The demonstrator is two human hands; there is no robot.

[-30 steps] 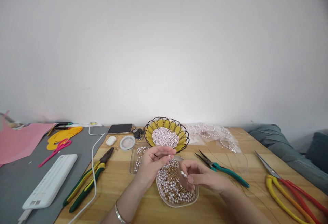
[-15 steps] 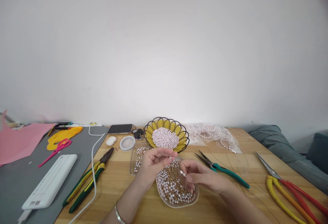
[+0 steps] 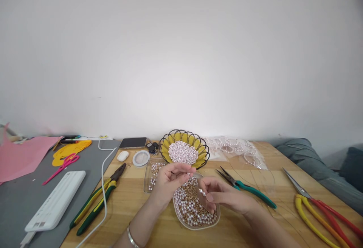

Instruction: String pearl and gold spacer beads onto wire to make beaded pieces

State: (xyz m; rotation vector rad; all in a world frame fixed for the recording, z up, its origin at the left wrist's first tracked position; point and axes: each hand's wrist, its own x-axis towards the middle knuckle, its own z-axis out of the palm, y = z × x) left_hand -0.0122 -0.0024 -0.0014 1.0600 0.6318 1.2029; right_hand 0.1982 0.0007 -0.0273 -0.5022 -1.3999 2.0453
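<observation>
Both hands hover over a pale dish (image 3: 195, 228) filled with pearly and gold beads (image 3: 190, 206). My left hand (image 3: 171, 183) pinches a small pearl bead (image 3: 189, 175) between thumb and fingertips, at the dish's far left edge. On the right, my right hand (image 3: 222, 195) has its thumb and index finger closed on a short string of pearl beads (image 3: 202, 192); its other fingers curl beneath, above the beads in the dish. The thread itself is too fine to follow between the hands.
Behind stands a black-and-yellow basket (image 3: 204, 153) of pink pearls, beside a clear tray (image 3: 146, 181). Teal pliers (image 3: 249, 192) and large scissors (image 3: 307, 198) lie right. Green-yellow pliers (image 3: 99, 198), a white cable (image 3: 103, 180) and a power bank (image 3: 55, 200) lie left.
Both hands stay nearly still over the dish. The left fingertips have dipped very slightly, and the pearl string at my right fingers has shifted a touch.
</observation>
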